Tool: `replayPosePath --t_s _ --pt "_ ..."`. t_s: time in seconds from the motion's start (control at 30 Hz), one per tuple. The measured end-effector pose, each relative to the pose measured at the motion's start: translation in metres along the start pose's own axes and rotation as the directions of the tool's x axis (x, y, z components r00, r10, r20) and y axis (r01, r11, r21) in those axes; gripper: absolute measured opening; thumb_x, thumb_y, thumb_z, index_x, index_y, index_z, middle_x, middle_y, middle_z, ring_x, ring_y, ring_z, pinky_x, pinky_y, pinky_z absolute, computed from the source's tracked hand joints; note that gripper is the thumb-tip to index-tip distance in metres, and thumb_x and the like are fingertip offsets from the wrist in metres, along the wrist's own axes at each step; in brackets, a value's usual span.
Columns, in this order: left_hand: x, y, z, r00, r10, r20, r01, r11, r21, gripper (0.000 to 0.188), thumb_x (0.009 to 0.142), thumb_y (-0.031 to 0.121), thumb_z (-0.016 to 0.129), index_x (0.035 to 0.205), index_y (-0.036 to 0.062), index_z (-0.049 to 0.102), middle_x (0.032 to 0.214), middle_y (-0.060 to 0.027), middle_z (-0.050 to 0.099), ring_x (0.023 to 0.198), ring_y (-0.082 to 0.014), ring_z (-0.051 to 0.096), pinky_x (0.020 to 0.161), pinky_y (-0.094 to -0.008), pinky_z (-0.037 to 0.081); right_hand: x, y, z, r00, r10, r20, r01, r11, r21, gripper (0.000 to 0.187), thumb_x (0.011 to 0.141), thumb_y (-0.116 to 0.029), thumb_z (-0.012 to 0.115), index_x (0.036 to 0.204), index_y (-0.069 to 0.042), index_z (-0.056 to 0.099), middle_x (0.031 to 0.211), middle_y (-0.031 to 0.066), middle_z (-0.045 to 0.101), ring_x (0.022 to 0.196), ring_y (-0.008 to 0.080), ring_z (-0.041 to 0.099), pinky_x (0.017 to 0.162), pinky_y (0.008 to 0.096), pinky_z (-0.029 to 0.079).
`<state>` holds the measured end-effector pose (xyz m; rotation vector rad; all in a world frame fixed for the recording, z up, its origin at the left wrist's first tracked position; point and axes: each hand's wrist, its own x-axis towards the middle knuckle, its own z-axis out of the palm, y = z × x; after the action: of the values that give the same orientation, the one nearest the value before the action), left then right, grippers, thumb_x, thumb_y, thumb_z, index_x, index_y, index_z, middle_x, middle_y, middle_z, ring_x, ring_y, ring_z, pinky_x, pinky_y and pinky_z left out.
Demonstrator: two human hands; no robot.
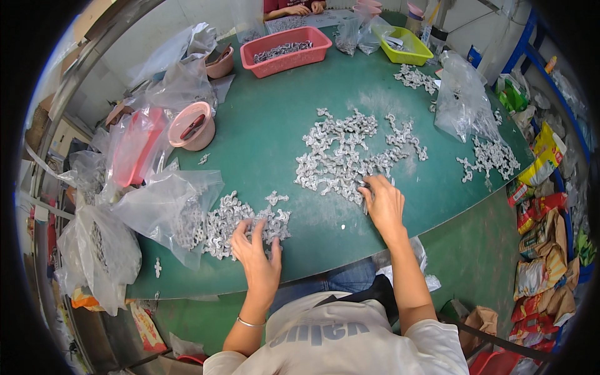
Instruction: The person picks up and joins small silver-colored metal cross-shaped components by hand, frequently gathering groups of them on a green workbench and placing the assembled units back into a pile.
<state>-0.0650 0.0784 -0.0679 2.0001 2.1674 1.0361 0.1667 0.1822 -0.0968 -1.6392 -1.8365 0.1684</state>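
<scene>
My left hand (257,256) is at the near edge of a pile of small grey metal castings (226,219), fingers apart and tips touching the pieces. At the right-hand side of a larger heap of the same knobbly castings (334,153), my right hand (385,206) has thumb and forefinger drawn together on a grey casting. Part of that piece is hidden by the fingers. A clear plastic bag (165,203) with castings at its mouth lies beside the left pile.
The green table (262,137) also bears a red bin (286,59) of castings, a pink bucket (192,127), a yellow-green basket (406,47) and another heap (490,157) by a plastic bag (465,100). Across it are another person's hands (306,9). Packed shelves stand right.
</scene>
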Motion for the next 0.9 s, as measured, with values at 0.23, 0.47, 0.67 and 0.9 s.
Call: replayPosePath --t_s 0.23,0.47,0.67,0.9 --pt "0.001 0.021 0.014 0.986 0.131 0.105 -0.118 0.986 -0.121 0.042 0.068 0.001 0.064 0.108 0.0056 0.052 0.12 -0.0182 0.038 0.112 -0.0358 0.036 0.095 -0.0428 0.027 0.002 0.038 -0.026 0.965 0.226 -0.13 -0.166 0.916 0.364 0.014 0.081 -0.012 0.054 0.082 0.001 0.061 0.077 0.0168 0.06 0.068 0.0322 0.059 0.062 0.036 0.045" --pt "0.004 0.074 0.044 0.828 0.451 0.332 -0.37 0.886 -0.281 0.041 0.071 0.011 0.065 0.109 0.005 0.051 0.123 -0.019 0.035 0.116 -0.0377 0.032 0.094 -0.0485 0.027 0.023 0.092 -0.062 0.953 0.131 -0.273 -0.17 0.977 -0.126 0.015 0.082 -0.012 0.053 0.083 0.0 0.06 0.078 0.0169 0.06 0.072 0.0365 0.057 0.061 0.0418 0.043" --pt "-0.012 0.075 0.055 0.812 0.456 0.363 -0.332 0.874 -0.356 0.041 0.072 0.012 0.063 0.11 0.0042 0.05 0.122 -0.0192 0.035 0.116 -0.0369 0.031 0.094 -0.0504 0.026 0.0 0.075 -0.065 0.996 0.073 -0.058 -0.076 0.996 -0.053 0.009 0.078 -0.011 0.059 0.08 -0.003 0.062 0.076 0.0138 0.059 0.068 0.0348 0.056 0.06 0.0399 0.044" --pt "0.001 0.075 0.056 0.809 0.476 0.345 -0.351 0.861 -0.367 0.042 0.071 0.01 0.065 0.11 0.004 0.05 0.122 -0.0184 0.036 0.114 -0.0378 0.032 0.094 -0.0473 0.027 0.001 0.094 -0.085 0.973 0.118 -0.196 -0.165 0.957 -0.24 0.009 0.078 -0.011 0.058 0.078 -0.003 0.063 0.074 0.0139 0.058 0.066 0.0358 0.056 0.058 0.042 0.043"
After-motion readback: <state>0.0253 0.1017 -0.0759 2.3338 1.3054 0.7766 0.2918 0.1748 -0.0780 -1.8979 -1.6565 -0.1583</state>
